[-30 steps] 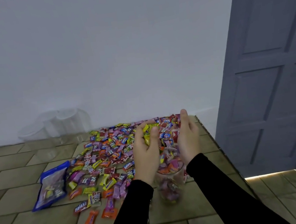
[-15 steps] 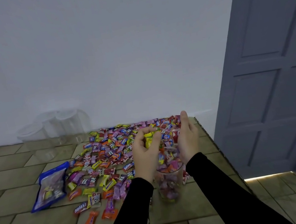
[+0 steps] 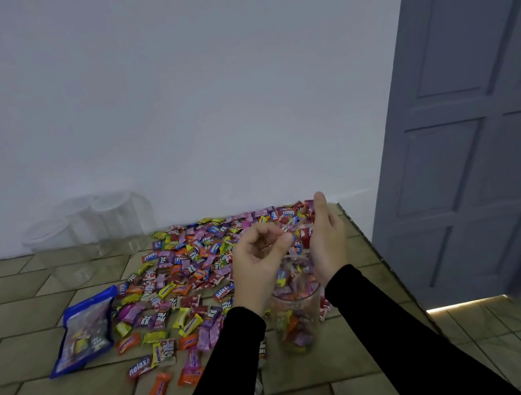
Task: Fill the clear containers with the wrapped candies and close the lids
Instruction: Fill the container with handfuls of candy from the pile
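A clear jar [image 3: 299,321] stands near the table's right front and is partly filled with wrapped candies. Both my hands hover just above its mouth. My left hand [image 3: 260,260] is loosely cupped with the palm showing, and I see no candy in it. My right hand [image 3: 326,241] stands upright on the jar's right side with straight fingers. A red candy [image 3: 307,236] shows beside its palm; whether they touch is unclear. The big pile of wrapped candies [image 3: 194,264] spreads behind and left of the jar.
Three empty clear containers [image 3: 81,220] stand at the back left against the wall. A blue candy bag [image 3: 82,328] lies left of the pile. The table's right edge [image 3: 379,257] runs close to the jar. A grey door [image 3: 477,117] is beyond it.
The yellow candies that my left hand held over the jar are gone from it, and its fingers have loosened. My right hand stays beside the jar.
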{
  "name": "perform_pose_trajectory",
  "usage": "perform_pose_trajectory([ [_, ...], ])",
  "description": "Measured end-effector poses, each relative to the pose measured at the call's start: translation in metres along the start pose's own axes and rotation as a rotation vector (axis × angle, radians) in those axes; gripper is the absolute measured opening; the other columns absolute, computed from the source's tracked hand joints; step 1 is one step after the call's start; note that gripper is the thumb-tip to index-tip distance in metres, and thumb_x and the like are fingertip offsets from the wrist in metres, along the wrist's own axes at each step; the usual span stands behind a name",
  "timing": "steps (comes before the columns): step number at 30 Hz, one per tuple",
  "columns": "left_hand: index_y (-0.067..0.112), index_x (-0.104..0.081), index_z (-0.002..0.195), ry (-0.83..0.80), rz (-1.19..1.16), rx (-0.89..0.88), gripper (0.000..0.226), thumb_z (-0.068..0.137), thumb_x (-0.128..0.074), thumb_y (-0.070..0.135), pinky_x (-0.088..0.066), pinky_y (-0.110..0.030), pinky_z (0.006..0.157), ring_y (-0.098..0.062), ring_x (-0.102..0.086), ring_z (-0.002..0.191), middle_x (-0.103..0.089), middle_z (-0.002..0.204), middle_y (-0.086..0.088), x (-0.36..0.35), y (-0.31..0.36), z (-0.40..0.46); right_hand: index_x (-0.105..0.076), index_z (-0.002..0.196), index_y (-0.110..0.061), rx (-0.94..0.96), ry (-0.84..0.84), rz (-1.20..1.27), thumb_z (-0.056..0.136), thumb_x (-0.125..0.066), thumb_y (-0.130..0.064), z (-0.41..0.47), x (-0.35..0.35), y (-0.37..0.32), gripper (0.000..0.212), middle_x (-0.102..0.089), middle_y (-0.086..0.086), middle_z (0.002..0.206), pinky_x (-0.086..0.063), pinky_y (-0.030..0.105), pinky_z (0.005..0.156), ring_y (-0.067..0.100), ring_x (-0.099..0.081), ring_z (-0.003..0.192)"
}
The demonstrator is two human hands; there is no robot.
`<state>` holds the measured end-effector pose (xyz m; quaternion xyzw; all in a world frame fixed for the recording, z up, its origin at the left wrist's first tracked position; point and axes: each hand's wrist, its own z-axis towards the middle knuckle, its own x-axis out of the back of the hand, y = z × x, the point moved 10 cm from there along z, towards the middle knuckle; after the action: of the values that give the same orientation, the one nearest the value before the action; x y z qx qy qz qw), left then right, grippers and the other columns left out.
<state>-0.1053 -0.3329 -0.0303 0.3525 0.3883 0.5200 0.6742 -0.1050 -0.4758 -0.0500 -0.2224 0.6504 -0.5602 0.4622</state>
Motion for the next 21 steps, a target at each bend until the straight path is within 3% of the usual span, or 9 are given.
perform_pose_trajectory([
  [3, 0.008, -0.06, 0.08, 0.012, -0.022, -0.029, 0.016, 0.084, -0.069, 0.021, -0.044, -0.018, 0.064, -0.007, -0.052, 0.066, -0.058, 0.068, 0.01, 0.002, 0.001, -0.001, -0.05, 0.082, 0.002, -0.009, 0.032, 0.038, 0.089, -0.05, -0.058, -0.009, 0.002, -0.009, 0.061, -0.06, 0.032, 0.09, -0.047, 0.056, 0.088, 0.047, -0.058, 0.085],
  [5, 0.01, -0.061, 0.08, 0.085, -0.068, -0.042, 0.023, 0.083, -0.065, 0.032, -0.044, -0.02, 0.066, -0.01, -0.052, 0.068, -0.058, 0.07, 0.007, 0.011, 0.001, -0.004, -0.048, 0.105, 0.014, -0.009, 0.043, 0.052, 0.096, -0.046, -0.049, -0.012, 0.004, -0.012, 0.063, -0.053, 0.035, 0.116, -0.042, 0.056, 0.096, 0.048, -0.051, 0.109],
  [7, 0.008, -0.062, 0.083, 0.179, -0.057, -0.027, 0.023, 0.089, -0.063, 0.03, -0.045, -0.017, 0.07, -0.008, -0.055, 0.072, -0.061, 0.076, 0.004, 0.024, -0.005, -0.009, -0.05, 0.113, 0.014, -0.017, 0.034, 0.016, 0.098, -0.042, -0.045, -0.012, 0.007, -0.011, 0.061, -0.048, 0.033, 0.123, -0.039, 0.052, 0.1, 0.043, -0.049, 0.113],
  [10, 0.012, -0.067, 0.094, 0.144, 0.009, 0.181, 0.042, 0.096, -0.044, 0.047, -0.047, -0.026, 0.082, -0.011, -0.062, 0.088, -0.069, 0.094, 0.0, 0.025, -0.04, -0.015, -0.065, 0.09, -0.02, -0.049, -0.007, 0.013, 0.097, -0.042, -0.047, -0.01, 0.003, -0.01, 0.036, -0.065, 0.0, 0.105, -0.045, 0.042, 0.1, 0.019, -0.062, 0.098],
  [12, 0.015, -0.07, 0.101, 0.059, -0.036, 0.418, 0.062, 0.092, -0.032, 0.064, -0.045, -0.041, 0.091, -0.023, -0.064, 0.098, -0.072, 0.102, -0.005, 0.014, -0.068, -0.027, -0.065, 0.076, -0.036, -0.064, -0.012, 0.024, 0.094, -0.046, -0.053, -0.004, 0.0, -0.002, 0.031, -0.069, -0.004, 0.093, -0.047, 0.046, 0.1, 0.021, -0.065, 0.101],
  [15, 0.011, -0.075, 0.096, 0.038, -0.146, 0.526, 0.08, 0.088, -0.021, 0.068, -0.044, -0.041, 0.083, -0.032, -0.062, 0.092, -0.073, 0.099, -0.015, 0.005, -0.08, -0.035, -0.066, 0.088, -0.043, -0.07, -0.048, 0.02, 0.08, -0.051, -0.071, 0.002, -0.005, 0.012, 0.033, -0.067, -0.002, 0.116, -0.046, 0.046, 0.102, 0.02, -0.061, 0.113],
  [18, 0.008, -0.075, 0.093, 0.064, -0.21, 0.516, 0.083, 0.088, -0.019, 0.069, -0.045, -0.036, 0.072, -0.033, -0.062, 0.084, -0.073, 0.095, -0.019, 0.005, -0.08, -0.03, -0.066, 0.113, -0.024, -0.098, -0.081, 0.069, 0.058, -0.058, -0.085, 0.009, -0.008, 0.023, 0.083, -0.065, 0.003, 0.123, -0.043, 0.05, 0.104, 0.024, -0.059, 0.116],
  [19, 0.008, -0.075, 0.093, 0.061, -0.211, 0.511, 0.083, 0.086, -0.021, 0.07, -0.045, -0.036, 0.071, -0.033, -0.062, 0.082, -0.073, 0.094, -0.018, 0.005, -0.081, -0.029, -0.065, 0.11, -0.013, -0.093, -0.098, 0.079, 0.061, -0.062, -0.079, 0.009, -0.009, 0.022, 0.082, -0.066, 0.007, 0.115, -0.043, 0.052, 0.102, 0.028, -0.06, 0.11],
  [21, 0.008, -0.075, 0.093, 0.05, -0.212, 0.508, 0.082, 0.083, -0.024, 0.071, -0.045, -0.036, 0.069, -0.032, -0.062, 0.08, -0.073, 0.094, -0.018, 0.007, -0.083, -0.028, -0.062, 0.097, -0.001, -0.042, -0.137, 0.085, 0.081, -0.061, -0.053, 0.005, -0.012, 0.012, 0.054, -0.062, 0.016, 0.088, -0.045, 0.052, 0.091, 0.034, -0.058, 0.089],
])
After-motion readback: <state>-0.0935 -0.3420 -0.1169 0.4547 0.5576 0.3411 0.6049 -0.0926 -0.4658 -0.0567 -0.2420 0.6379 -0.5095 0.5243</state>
